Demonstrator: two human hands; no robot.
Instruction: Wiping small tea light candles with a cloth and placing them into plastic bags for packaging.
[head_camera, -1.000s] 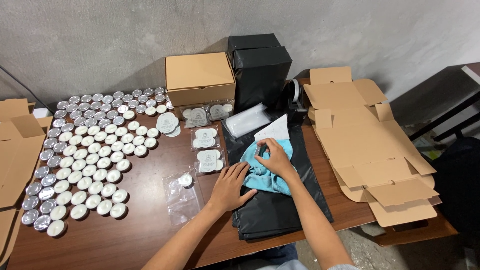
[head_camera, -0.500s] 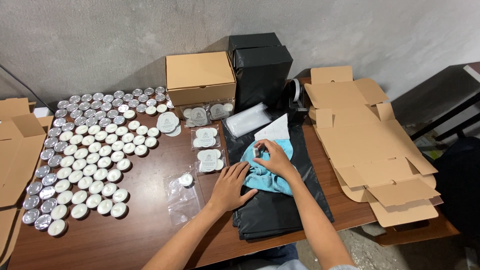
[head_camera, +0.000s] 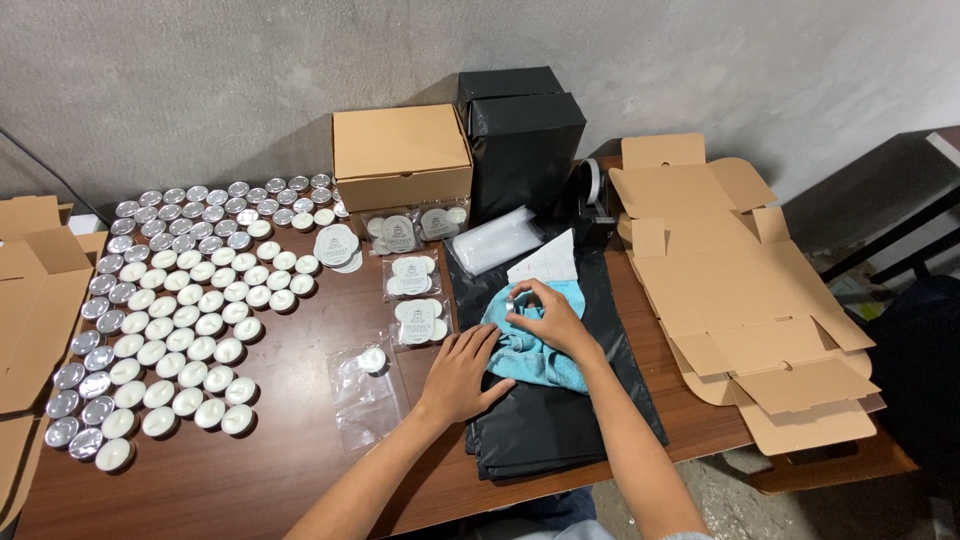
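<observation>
My right hand (head_camera: 545, 318) pinches a small silver tealight tin (head_camera: 512, 304) against a crumpled blue cloth (head_camera: 535, 352). The cloth lies on a stack of black plastic bags (head_camera: 560, 420). My left hand (head_camera: 462, 372) rests flat with fingers spread on the left edge of the cloth and the bags, holding them down. A clear bag with one white tealight (head_camera: 372, 360) lies just left of my left hand.
Several rows of white tealights (head_camera: 180, 330) cover the left of the brown table (head_camera: 260, 470). Small packs of tealights (head_camera: 412, 278), a closed cardboard box (head_camera: 400, 156), black bags standing upright (head_camera: 522, 140), a tape dispenser (head_camera: 590, 192) and flat cardboard blanks (head_camera: 740, 300) surround the bags.
My right hand has shifted slightly on the cloth, turning the small tin; my left hand stays pressed on the cloth's left edge.
</observation>
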